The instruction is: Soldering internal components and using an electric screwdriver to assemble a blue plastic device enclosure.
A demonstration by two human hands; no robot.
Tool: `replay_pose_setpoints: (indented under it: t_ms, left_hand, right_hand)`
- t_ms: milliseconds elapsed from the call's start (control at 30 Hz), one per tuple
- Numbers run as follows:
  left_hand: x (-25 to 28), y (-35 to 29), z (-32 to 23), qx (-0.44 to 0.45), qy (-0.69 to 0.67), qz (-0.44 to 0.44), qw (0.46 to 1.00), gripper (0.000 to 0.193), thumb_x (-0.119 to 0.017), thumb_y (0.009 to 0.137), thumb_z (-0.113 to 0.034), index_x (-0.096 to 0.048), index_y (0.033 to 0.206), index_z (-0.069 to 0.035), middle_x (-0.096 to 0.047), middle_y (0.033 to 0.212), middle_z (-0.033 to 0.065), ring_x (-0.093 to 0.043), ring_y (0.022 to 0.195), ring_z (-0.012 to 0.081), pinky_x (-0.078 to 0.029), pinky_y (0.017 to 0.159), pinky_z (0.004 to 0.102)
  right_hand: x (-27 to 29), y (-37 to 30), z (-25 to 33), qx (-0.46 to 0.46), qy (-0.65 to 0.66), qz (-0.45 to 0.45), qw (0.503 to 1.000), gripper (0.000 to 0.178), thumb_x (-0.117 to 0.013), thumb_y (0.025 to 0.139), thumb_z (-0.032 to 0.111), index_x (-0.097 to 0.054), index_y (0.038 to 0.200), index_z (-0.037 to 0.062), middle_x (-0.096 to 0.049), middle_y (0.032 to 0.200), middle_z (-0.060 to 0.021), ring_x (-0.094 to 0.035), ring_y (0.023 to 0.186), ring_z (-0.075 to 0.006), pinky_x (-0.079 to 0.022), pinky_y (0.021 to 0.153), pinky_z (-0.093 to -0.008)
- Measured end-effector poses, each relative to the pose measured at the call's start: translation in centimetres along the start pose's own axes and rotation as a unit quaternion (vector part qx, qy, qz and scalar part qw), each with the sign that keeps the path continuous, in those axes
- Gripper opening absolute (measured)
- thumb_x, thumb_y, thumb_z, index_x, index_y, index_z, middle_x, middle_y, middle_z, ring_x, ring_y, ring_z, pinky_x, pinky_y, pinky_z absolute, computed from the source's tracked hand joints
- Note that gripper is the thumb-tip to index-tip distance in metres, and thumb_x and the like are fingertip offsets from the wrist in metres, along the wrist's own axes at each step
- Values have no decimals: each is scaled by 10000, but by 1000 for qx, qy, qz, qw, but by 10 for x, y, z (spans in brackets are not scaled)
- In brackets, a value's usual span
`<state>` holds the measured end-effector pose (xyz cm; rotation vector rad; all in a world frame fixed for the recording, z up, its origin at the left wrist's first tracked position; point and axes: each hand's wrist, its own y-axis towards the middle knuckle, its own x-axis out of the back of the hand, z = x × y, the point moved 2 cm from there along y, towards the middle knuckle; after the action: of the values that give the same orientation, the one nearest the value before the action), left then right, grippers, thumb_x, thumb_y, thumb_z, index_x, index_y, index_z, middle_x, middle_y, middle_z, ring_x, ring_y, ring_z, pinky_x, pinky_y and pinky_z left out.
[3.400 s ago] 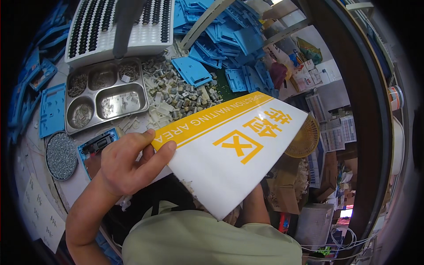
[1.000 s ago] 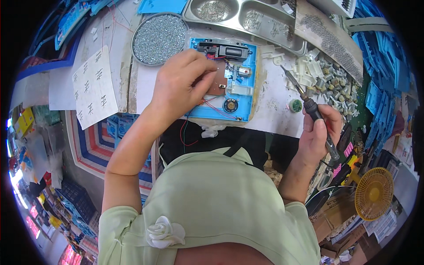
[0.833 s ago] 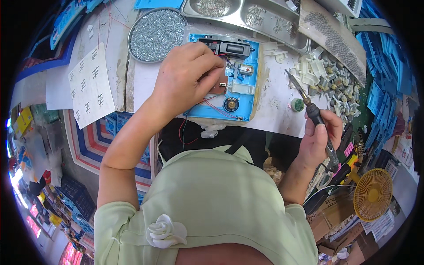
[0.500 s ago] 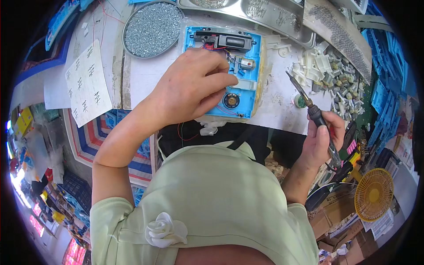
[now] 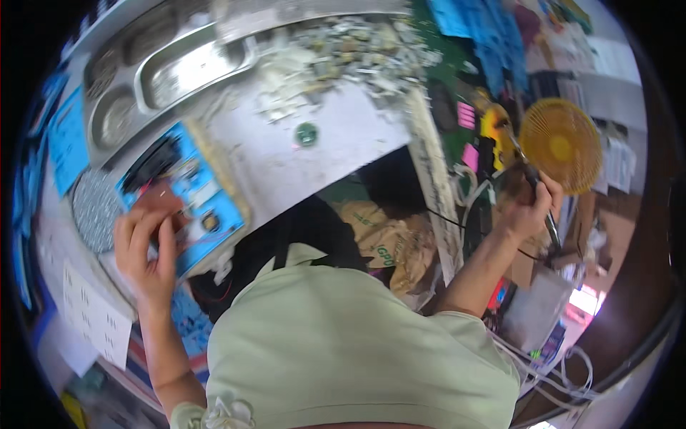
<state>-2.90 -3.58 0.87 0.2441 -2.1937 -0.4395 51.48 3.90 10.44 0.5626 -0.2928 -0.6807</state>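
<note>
My right hand (image 5: 537,207) is wrapped round the dark handle of a soldering iron (image 5: 529,171), out to the right. Its tip points up and away, in front of a yellow fan. My left hand (image 5: 146,247) is at the near left edge of a light-blue plastic casing (image 5: 227,200). Its fingers are bent and apart, somewhat blurred, and I see nothing held in them. The casing lies open, with a black part (image 5: 151,163), a small round speaker (image 5: 210,221) and thin wires inside.
A round dish of small screws (image 5: 100,207) stands left of the casing. Behind are a metal compartment tray (image 5: 136,93) and a heap of white parts and small motors (image 5: 343,57). A small green round container (image 5: 306,134) sits mid-table. The yellow fan (image 5: 559,143) stands far right.
My view has swung right, so the bench appears further left and turned. My right hand has carried the soldering iron off the bench to the right. My left hand has drawn back to the casing's edge.
</note>
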Motion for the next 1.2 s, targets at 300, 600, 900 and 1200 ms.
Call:
replay_pose_setpoints:
  t_ms: [300, 600, 900, 1200]
  left_hand:
    - [-8, -17, -10, 27, -41, -8, 999, 148, -717, 851, 43, -712, 995, 12, -627, 969, 130, -623, 894, 270, -501, 792, 342]
    - [4, -6, -10, 24, -10, -34, 999, 199, -740, 793, 60, -734, 977, -14, -631, 929, 108, -609, 820, 259, -486, 703, 340]
    - [-12, 18, -9, -20, 52, -64, 996, 196, -776, 755, -52, -741, 942, -103, -590, 894, 38, -565, 853, 240, -398, 790, 380]
    - [-20, 21, -7, -38, 55, -64, 996, 254, -763, 762, -93, -750, 1016, -110, -580, 920, 22, -559, 877, 229, -369, 835, 400]
  right_hand:
    - [-21, 25, -72, -66, -111, 34, 991, 114, -671, 911, 44, -724, 997, -10, -646, 820, -14, -549, 687, -82, -431, 619, -223]
    - [-108, -112, -25, -331, 170, 309, 875, 466, -618, 1010, 168, -504, 1421, -21, -697, 1026, -133, -647, 727, -143, -545, 667, -269]
    - [-317, -199, 64, 227, -91, 578, 779, 245, -798, 766, 268, -679, 766, 53, -673, 798, -77, -581, 813, -302, -484, 737, -412]
    - [-329, -203, 79, 279, -176, 606, 724, 250, -734, 786, 262, -684, 711, 29, -679, 738, -136, -642, 774, -332, -529, 705, -449]
